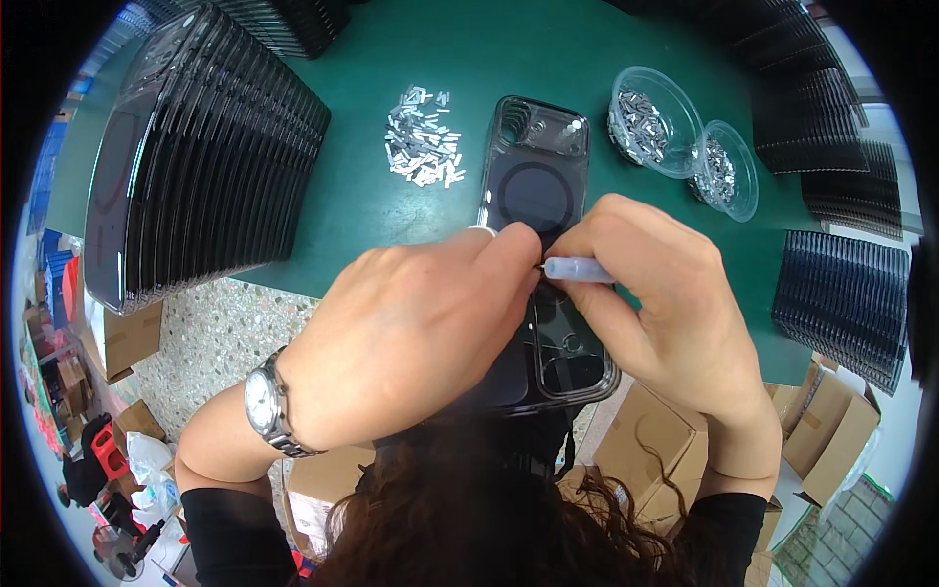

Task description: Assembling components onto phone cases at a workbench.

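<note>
My left hand (411, 313), with a watch on its wrist, is closed round a clear, dark-tinted phone case (572, 338) that lies close to my body. Between the thumb and fingers of my right hand (655, 284) is a pen-like tool with a pale translucent barrel (579, 269). Its thin tip points left and meets my left fingertips at the case's upper edge. Whatever lies under those fingertips is hidden. Just beyond my hands, a second phone case (536, 137) with a dark ring on its back rests on the green table.
Small silvery pieces (423, 139) lie in a loose pile at left. Two clear round tubs (675, 83) hold more of them at right. Tall rows of phone cases stand at left (210, 166) and right (843, 303). Cardboard boxes (650, 440) sit below the green table (362, 225).
</note>
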Demonstrator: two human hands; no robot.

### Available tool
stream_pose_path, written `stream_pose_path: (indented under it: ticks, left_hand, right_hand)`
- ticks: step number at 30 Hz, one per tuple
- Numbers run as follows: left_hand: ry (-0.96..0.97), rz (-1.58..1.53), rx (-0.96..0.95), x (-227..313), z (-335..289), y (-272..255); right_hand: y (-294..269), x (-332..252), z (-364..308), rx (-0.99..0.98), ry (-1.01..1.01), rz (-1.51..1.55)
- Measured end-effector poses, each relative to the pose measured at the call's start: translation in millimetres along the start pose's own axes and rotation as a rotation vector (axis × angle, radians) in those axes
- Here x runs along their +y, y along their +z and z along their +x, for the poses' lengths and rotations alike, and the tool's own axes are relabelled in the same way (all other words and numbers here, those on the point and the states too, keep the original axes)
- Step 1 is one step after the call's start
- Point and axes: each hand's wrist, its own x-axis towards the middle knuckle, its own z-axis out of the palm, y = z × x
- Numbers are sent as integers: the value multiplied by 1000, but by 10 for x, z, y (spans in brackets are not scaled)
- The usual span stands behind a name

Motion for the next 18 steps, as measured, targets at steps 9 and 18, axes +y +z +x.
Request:
stream_pose_path:
  ticks: [9,18]
  left_hand:
    - [-26,-156,-2,-75,-61,24]
    - [3,30,11,-103,-52,38]
  right_hand:
    - [39,25,73,-78,57,136]
    - [-32,-13,-2,-41,-46,-45]
